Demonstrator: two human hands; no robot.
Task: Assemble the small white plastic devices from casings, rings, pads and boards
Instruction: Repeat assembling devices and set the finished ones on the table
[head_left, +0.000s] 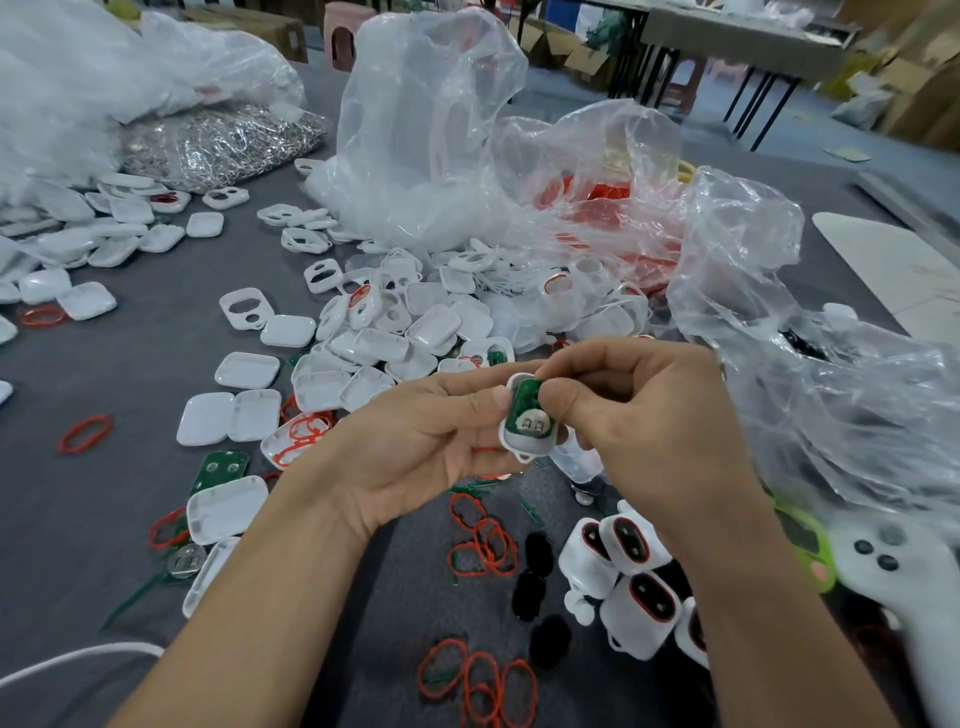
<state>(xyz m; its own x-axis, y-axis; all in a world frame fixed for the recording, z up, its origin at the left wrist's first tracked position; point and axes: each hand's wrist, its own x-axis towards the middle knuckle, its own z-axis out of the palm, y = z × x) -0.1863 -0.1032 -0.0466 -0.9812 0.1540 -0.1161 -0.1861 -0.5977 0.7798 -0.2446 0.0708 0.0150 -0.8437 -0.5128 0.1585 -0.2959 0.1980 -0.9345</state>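
Left hand (415, 441) fingers grip casing (529, 442); right hand (639, 415) fingers pinch its board (523, 399); red rings (485, 543) scattered beneath.

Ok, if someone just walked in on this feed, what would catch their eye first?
Dead centre, the left hand holds a white casing while the right hand pinches the green board seated in it. Behind them a heap of white casings lies before crumpled clear bags, and red rings lie scattered on the grey table in front.

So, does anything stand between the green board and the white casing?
Nothing visible: the green board already lies inside the casing held by the left hand, the right hand pinching its top.
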